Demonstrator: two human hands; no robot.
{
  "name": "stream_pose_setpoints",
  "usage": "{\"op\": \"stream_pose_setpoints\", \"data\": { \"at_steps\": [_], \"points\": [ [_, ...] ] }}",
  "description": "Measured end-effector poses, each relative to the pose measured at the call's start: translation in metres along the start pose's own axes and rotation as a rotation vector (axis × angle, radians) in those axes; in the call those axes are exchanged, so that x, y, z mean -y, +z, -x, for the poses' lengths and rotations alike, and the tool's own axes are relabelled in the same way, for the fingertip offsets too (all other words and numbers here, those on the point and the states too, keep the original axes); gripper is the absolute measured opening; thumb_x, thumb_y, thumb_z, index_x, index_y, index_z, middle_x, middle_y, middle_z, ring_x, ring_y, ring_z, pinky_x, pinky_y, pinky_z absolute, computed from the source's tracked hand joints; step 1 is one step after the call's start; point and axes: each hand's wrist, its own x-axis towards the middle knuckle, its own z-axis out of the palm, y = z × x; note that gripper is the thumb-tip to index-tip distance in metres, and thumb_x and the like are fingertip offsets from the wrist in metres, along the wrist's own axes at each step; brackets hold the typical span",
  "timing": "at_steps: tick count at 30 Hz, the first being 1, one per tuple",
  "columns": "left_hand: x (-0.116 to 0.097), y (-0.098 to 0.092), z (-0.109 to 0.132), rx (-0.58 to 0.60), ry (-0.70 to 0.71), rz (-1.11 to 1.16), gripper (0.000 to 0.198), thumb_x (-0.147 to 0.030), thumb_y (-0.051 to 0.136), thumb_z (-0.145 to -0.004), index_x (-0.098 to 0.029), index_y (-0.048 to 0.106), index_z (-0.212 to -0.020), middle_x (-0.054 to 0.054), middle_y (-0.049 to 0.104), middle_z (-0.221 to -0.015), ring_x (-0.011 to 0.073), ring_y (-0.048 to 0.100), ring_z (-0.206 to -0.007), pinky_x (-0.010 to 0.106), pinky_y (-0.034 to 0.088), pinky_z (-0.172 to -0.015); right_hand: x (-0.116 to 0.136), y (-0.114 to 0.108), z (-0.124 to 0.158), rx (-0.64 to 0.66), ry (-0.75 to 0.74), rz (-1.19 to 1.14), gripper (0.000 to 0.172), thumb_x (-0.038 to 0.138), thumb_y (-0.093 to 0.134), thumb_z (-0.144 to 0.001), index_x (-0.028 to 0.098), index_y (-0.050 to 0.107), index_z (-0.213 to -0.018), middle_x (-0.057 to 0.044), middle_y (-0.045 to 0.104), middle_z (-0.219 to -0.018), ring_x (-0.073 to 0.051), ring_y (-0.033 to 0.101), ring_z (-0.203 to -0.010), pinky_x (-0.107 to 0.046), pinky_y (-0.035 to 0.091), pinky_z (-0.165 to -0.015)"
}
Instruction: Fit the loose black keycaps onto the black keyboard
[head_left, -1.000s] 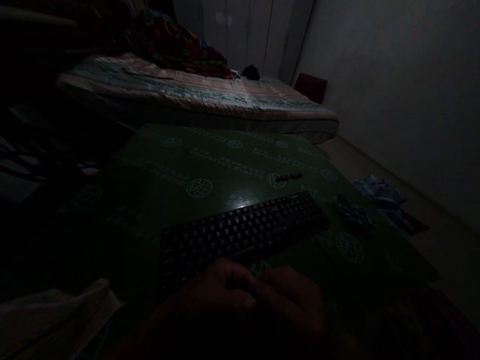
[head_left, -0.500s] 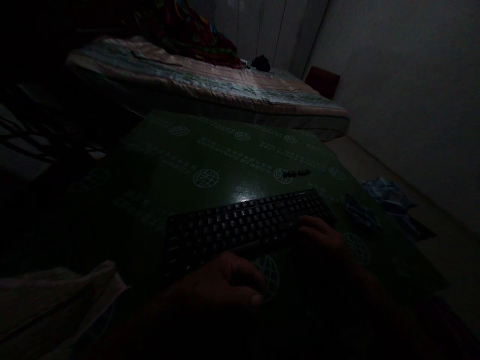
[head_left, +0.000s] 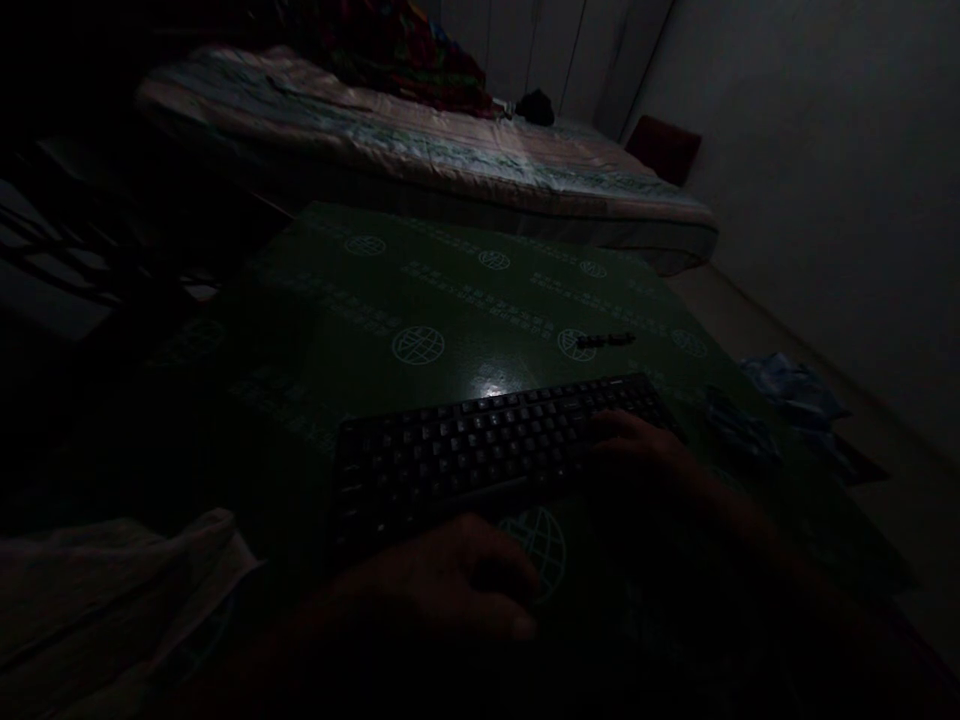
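Observation:
A black keyboard [head_left: 465, 445] lies at a slant on a dark green table [head_left: 315, 300] printed with pale globe marks. My right hand [head_left: 634, 445] is over the keyboard's right part, its fingers stretched across the keys; in the dim light I cannot tell whether they press any. Near the keyboard's front edge, my left hand [head_left: 465, 575] rests low with thumb and forefinger apart and nothing visible between them. Its other fingers are lost in shadow. Beyond the keyboard lies a thin dark strip [head_left: 606, 341] of small pieces, too dim to name.
A crumpled blue cloth [head_left: 739, 425] sits at the table's right side, and more cloth [head_left: 795, 385] lies past it. Pale fabric [head_left: 112, 590] is at the lower left. Behind the table stands a bed [head_left: 450, 160], with a pale wall [head_left: 825, 150] on the right.
My right hand has shifted slightly left and farther over the keys. The left hand keeps nearly the same place and pose. The whole view has tilted a little.

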Motion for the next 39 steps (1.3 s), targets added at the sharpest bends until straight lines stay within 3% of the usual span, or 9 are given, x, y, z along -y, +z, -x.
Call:
{"op": "stream_pose_setpoints", "data": {
  "at_steps": [6,11,15,24,33,39],
  "points": [
    [-0.005,0.001,0.001,0.0,-0.026,-0.019,0.033,-0.041,0.064,-0.07,-0.019,0.069,-0.093,0.002,0.067,-0.086,0.0189,0.059,-0.079,0.024,0.043,-0.065,-0.003,0.001,0.001,0.033,0.031,-0.028,0.023,0.018,0.064,-0.076,0.024,0.07,-0.097,-0.009,0.062,-0.117,-0.021,0.065,-0.098,-0.029,0.056,-0.074],
    [-0.001,0.0,0.0,0.039,-0.003,0.007,0.033,-0.043,0.063,-0.072,-0.018,0.069,-0.093,0.002,0.067,-0.083,0.0178,0.06,-0.076,0.024,0.043,-0.065,0.001,0.006,0.003,0.01,0.14,-0.104,0.02,0.02,0.061,-0.079,0.027,0.07,-0.096,-0.005,0.065,-0.112,-0.019,0.064,-0.099,-0.029,0.056,-0.077],
    [0.0,0.0,0.0,0.013,-0.025,0.001,0.036,-0.044,0.066,-0.07,-0.019,0.069,-0.096,0.002,0.068,-0.091,0.02,0.061,-0.084,0.026,0.045,-0.07,0.005,0.008,0.006,-0.012,0.162,-0.134,0.021,0.023,0.058,-0.081,0.027,0.069,-0.098,-0.005,0.064,-0.115,-0.019,0.063,-0.1,-0.029,0.056,-0.077],
    [0.002,0.0,-0.002,0.016,-0.017,0.004,0.034,-0.042,0.066,-0.07,-0.02,0.069,-0.096,0.002,0.068,-0.089,0.0199,0.06,-0.083,0.026,0.044,-0.068,0.005,0.013,0.012,-0.191,0.027,-0.117,0.02,0.026,0.052,-0.087,0.023,0.068,-0.099,-0.008,0.065,-0.109,-0.018,0.064,-0.098,-0.028,0.057,-0.076],
    [0.004,0.0,-0.001,0.01,-0.017,-0.023,0.035,-0.044,0.064,-0.072,-0.019,0.069,-0.096,0.002,0.067,-0.089,0.0192,0.059,-0.081,0.025,0.043,-0.066,0.005,0.015,0.014,-0.216,-0.073,0.017,0.025,0.026,0.043,-0.092,0.024,0.065,-0.103,-0.008,0.064,-0.113,-0.018,0.059,-0.109,-0.033,0.054,-0.085],
    [-0.001,0.0,-0.003,0.018,-0.007,-0.011,0.032,-0.042,0.064,-0.071,-0.017,0.069,-0.091,0.001,0.064,-0.082,0.0168,0.057,-0.075,0.023,0.04,-0.064,0.008,0.024,0.022,-0.294,-0.112,0.05,0.021,0.023,0.05,-0.09,0.018,0.063,-0.106,-0.012,0.064,-0.113,-0.022,0.055,-0.115,-0.038,0.054,-0.088]
  ]
}}
